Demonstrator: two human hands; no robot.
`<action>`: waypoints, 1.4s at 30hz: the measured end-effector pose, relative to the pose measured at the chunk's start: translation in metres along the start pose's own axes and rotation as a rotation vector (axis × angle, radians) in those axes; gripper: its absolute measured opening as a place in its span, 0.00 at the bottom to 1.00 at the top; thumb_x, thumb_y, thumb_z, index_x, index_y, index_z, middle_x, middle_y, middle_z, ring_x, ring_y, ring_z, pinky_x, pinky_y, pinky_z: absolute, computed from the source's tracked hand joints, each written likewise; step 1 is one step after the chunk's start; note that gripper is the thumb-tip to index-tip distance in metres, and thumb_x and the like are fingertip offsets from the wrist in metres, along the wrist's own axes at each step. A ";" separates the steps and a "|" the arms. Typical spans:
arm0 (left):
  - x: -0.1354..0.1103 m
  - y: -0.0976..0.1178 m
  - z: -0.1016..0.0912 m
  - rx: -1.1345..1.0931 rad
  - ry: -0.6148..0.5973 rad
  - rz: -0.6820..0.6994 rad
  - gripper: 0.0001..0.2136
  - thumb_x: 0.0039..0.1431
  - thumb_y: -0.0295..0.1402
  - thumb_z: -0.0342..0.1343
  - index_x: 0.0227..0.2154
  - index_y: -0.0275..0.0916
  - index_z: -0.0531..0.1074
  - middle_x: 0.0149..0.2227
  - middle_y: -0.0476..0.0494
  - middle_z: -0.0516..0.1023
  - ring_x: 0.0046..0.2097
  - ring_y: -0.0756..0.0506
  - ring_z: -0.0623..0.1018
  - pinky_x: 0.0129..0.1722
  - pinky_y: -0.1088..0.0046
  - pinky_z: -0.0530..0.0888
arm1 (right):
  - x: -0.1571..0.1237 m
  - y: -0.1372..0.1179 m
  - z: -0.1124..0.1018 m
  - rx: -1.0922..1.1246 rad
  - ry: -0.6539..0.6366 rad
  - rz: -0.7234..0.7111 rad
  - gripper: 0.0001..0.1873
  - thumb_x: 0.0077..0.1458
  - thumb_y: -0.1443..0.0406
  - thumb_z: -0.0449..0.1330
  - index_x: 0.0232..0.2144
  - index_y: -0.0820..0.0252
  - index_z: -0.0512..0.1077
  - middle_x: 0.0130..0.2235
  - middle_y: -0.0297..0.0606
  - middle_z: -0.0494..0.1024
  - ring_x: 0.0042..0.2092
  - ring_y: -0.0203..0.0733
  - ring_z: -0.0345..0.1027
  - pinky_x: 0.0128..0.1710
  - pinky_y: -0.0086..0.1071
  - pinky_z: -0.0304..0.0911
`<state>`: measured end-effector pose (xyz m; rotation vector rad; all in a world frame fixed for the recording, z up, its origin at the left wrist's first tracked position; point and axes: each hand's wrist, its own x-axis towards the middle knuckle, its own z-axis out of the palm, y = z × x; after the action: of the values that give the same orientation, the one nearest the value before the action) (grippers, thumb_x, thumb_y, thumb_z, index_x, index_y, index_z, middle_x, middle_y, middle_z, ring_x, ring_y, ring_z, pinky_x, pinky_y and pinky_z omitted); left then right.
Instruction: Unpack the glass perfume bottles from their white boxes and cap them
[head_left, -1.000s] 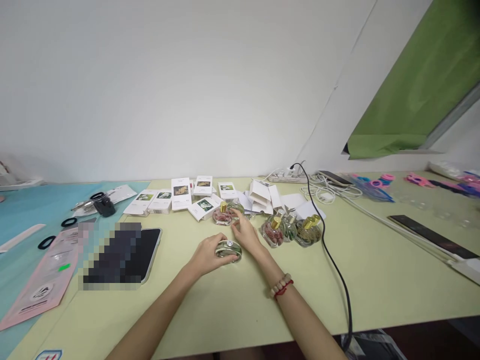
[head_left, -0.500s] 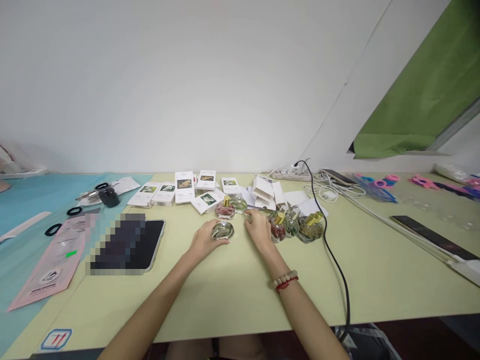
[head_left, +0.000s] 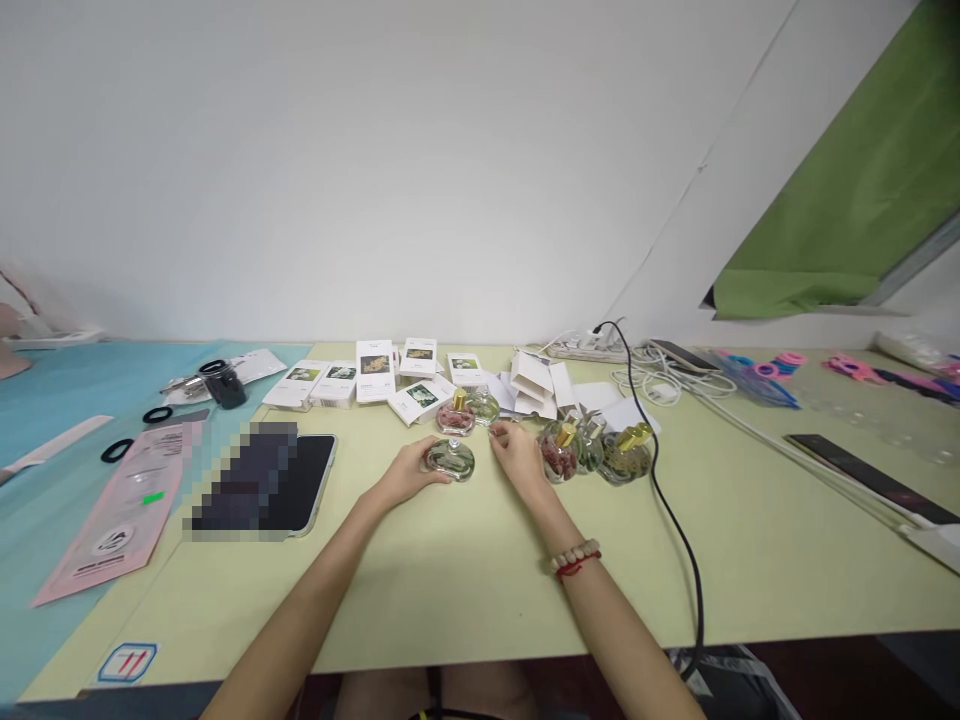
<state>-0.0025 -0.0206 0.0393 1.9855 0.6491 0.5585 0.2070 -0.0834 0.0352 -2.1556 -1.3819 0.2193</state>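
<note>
My left hand (head_left: 409, 474) is closed round the left side of a clear oval perfume bottle (head_left: 453, 461) with green content and a silvery top. The bottle stands upright on the yellow-green table. To its right is my right hand (head_left: 519, 458), apart from the bottle, its fingertips pinched together. What the pinch holds, if anything, is too small to make out. Behind the held bottle stand a pink bottle with a gold cap (head_left: 456, 414) and a pale green bottle (head_left: 484, 406). Close by my right hand are a dark red bottle (head_left: 559, 456) and a gold-capped bottle (head_left: 627, 456).
White printed boxes (head_left: 375, 372) and opened white cartons (head_left: 534, 382) line the wall side. A black cable (head_left: 679, 545) crosses the table on the right. At left lie a tablet (head_left: 313, 482) and a pink packet (head_left: 124, 525). Another dark device (head_left: 862, 475) lies far right.
The fingers of my right hand have drawn together into a tighter pinch. My left hand keeps its hold on the bottle. The whole view has shifted slightly.
</note>
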 end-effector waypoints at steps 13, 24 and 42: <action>-0.005 0.013 0.001 0.118 0.084 -0.033 0.28 0.43 0.46 0.59 0.47 0.39 0.64 0.35 0.46 0.71 0.32 0.49 0.69 0.31 0.74 0.66 | -0.004 -0.022 -0.006 0.404 -0.093 -0.061 0.20 0.48 0.57 0.55 0.39 0.65 0.72 0.31 0.42 0.76 0.29 0.39 0.70 0.27 0.29 0.64; -0.006 0.008 0.003 0.229 0.083 0.065 0.21 0.47 0.36 0.56 0.47 0.41 0.63 0.43 0.45 0.70 0.36 0.48 0.70 0.35 0.73 0.68 | 0.001 -0.005 -0.010 0.132 -0.044 -0.070 0.13 0.46 0.62 0.57 0.35 0.60 0.74 0.36 0.38 0.76 0.33 0.38 0.68 0.33 0.29 0.60; -0.020 0.021 0.006 0.339 0.136 0.082 0.15 0.56 0.39 0.48 0.44 0.38 0.63 0.37 0.44 0.70 0.35 0.48 0.70 0.34 0.74 0.66 | -0.010 -0.016 -0.005 0.051 -0.001 0.037 0.11 0.41 0.58 0.57 0.26 0.59 0.71 0.31 0.35 0.75 0.32 0.40 0.67 0.26 0.28 0.53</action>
<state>-0.0097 -0.0465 0.0531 2.3139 0.7904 0.6727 0.1922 -0.0890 0.0465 -2.1406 -1.3237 0.2663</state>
